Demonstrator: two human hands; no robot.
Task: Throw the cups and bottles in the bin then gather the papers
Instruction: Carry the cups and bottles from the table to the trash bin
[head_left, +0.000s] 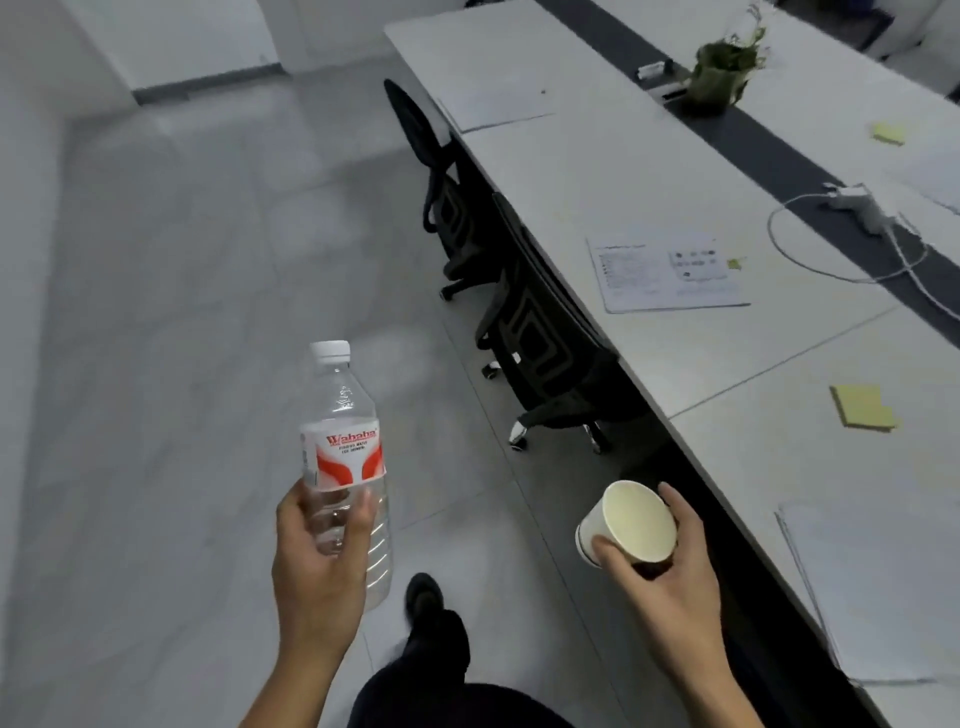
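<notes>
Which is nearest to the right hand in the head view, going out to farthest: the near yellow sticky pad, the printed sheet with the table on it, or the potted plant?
Measured from the right hand, which holds the paper cup:
1. Near yellow sticky pad, on the desk up and to the right.
2. Printed sheet, farther along the desk.
3. Potted plant, on the dark strip at the far end.

Red brand name "Wahaha" on the white-and-red label (343, 457) of the clear bottle (347, 467); smaller label lines beneath it and the printed sheet (667, 275) remain illegible.
</notes>
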